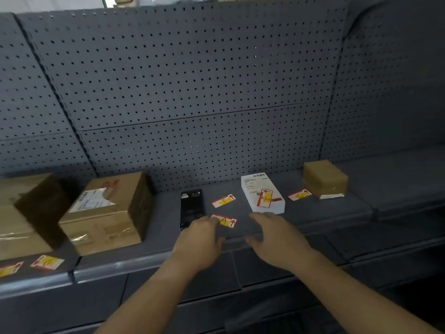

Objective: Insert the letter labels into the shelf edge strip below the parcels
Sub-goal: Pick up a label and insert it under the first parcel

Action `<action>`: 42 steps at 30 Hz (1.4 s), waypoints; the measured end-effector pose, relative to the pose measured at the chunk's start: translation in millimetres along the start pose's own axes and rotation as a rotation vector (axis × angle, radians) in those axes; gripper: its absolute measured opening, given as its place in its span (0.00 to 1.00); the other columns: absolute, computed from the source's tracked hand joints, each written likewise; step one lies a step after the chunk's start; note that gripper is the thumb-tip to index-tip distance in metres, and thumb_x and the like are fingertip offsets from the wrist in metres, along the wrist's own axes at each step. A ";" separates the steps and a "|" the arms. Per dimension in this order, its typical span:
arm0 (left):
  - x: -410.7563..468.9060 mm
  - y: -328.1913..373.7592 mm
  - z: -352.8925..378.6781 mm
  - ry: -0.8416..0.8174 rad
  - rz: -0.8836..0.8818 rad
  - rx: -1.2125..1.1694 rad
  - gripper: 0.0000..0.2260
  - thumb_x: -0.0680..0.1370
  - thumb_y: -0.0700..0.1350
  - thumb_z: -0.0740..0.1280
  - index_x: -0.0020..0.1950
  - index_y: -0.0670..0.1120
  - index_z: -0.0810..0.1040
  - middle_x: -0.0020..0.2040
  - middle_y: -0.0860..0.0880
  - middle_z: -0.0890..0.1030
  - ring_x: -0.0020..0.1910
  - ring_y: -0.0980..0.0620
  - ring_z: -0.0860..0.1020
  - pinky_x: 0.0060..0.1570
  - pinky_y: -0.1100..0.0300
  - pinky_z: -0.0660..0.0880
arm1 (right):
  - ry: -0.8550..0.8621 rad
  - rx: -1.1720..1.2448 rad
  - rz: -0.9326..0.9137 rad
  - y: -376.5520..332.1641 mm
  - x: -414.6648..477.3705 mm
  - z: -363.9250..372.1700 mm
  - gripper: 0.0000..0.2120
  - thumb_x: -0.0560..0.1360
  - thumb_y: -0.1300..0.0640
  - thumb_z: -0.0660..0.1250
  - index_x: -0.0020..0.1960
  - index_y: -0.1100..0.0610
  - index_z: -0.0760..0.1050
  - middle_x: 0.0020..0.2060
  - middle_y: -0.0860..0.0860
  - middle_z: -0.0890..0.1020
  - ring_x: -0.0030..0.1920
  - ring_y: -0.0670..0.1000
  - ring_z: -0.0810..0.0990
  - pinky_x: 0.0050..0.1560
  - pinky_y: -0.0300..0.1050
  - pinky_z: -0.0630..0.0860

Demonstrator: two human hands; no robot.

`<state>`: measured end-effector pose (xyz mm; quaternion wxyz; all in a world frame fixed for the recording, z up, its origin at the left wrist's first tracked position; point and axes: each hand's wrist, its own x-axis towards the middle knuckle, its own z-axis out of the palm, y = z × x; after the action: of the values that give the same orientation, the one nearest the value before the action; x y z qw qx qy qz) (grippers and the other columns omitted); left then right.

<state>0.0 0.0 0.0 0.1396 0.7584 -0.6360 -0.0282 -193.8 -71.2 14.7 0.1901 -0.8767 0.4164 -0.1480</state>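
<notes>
**Inspector:** Start at the lower left of the frame.

**Onlooker:** Two small red, white and yellow paper letter labels (47,262) lie flat beside the grey metal shelf edge strip (115,266), below the large brown cardboard parcels (106,213). Centre frame, a black phone (191,208) lies on the shelf. The left hand (199,239) has its fingertips on a label marked "A" (225,221); whether it pinches, I cannot tell.

**Inspector:** And to the right?

**Onlooker:** The right hand (277,239) hovers spread and empty. Above it sit more labels, a white paper parcel (261,192) and a small brown box (325,178).

**Inspector:** Handling?

**Onlooker:** Thin, light, easily creased, I judge. Slide it to the edge, take the short ends, and feed it into the strip.
</notes>
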 end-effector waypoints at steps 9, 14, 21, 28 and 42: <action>71.2 -28.1 28.6 -0.018 -0.077 0.043 0.06 0.76 0.49 0.64 0.52 0.51 0.76 0.48 0.52 0.76 0.48 0.50 0.75 0.52 0.48 0.74 | -0.052 0.006 -0.068 28.1 75.9 32.8 0.26 0.76 0.46 0.67 0.71 0.51 0.66 0.64 0.51 0.74 0.63 0.52 0.73 0.59 0.47 0.73; 100.3 -44.0 44.8 -0.109 -0.056 0.146 0.01 0.76 0.47 0.62 0.46 0.52 0.72 0.47 0.53 0.73 0.52 0.51 0.71 0.58 0.44 0.64 | -0.048 -0.018 -0.066 32.6 103.6 58.8 0.20 0.75 0.46 0.68 0.63 0.53 0.72 0.55 0.51 0.78 0.54 0.52 0.78 0.51 0.47 0.78; 123.9 -54.7 57.2 -0.238 -0.080 0.299 0.15 0.77 0.51 0.61 0.62 0.51 0.72 0.59 0.52 0.71 0.62 0.49 0.63 0.62 0.33 0.54 | -0.036 -0.101 -0.047 36.3 122.9 79.5 0.18 0.75 0.44 0.66 0.58 0.54 0.75 0.49 0.50 0.79 0.48 0.50 0.77 0.49 0.46 0.78; 126.1 -58.8 54.8 -0.206 -0.060 0.271 0.12 0.76 0.55 0.64 0.56 0.52 0.75 0.55 0.54 0.71 0.59 0.49 0.64 0.62 0.31 0.54 | -0.060 -0.122 -0.013 35.6 128.3 85.3 0.14 0.74 0.44 0.66 0.51 0.53 0.78 0.44 0.49 0.75 0.45 0.48 0.74 0.50 0.45 0.76; 124.4 -68.5 52.8 -0.167 0.029 0.217 0.15 0.76 0.58 0.66 0.61 0.56 0.72 0.60 0.54 0.68 0.55 0.52 0.60 0.61 0.40 0.57 | -0.182 0.088 0.190 32.2 135.1 92.6 0.17 0.74 0.51 0.69 0.58 0.55 0.69 0.52 0.52 0.71 0.52 0.50 0.73 0.53 0.46 0.76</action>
<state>77.4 -119.9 -50.8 0.0038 0.7548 -0.6556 -0.0203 -94.5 -176.7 -68.1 0.2785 -0.8340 0.4716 -0.0673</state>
